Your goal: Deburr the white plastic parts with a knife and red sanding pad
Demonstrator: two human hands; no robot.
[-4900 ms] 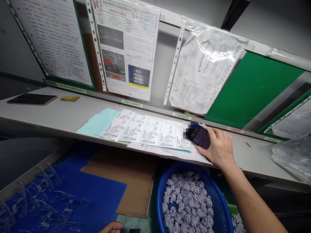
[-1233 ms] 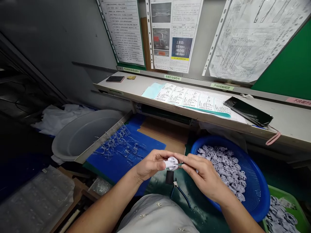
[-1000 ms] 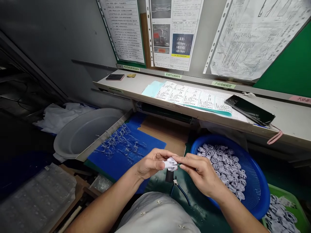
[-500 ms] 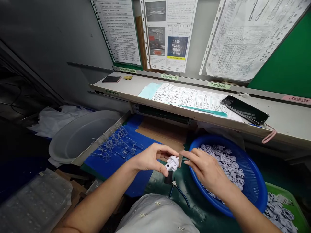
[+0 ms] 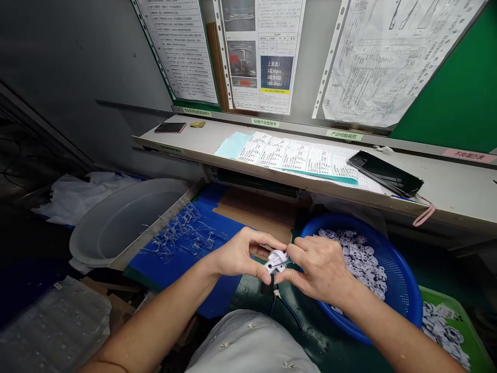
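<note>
My left hand pinches a small white plastic part between thumb and fingers, low in the middle of the view. My right hand is closed on the same part from the right, fingertips pressed to it. Just right of both hands sits a blue basket with several similar white parts. Blue-handled pliers lie on the green mat below my hands, partly hidden by them.
A grey shelf carries papers, a black phone with a pink strap, and a second phone at its far left. A blue mat holds clear plastic sprues. A grey basin stands left; a green bin right.
About five seconds ago my right hand held the phone at the shelf; it now lies there. Over the last half second my right hand closed back onto the white part.
</note>
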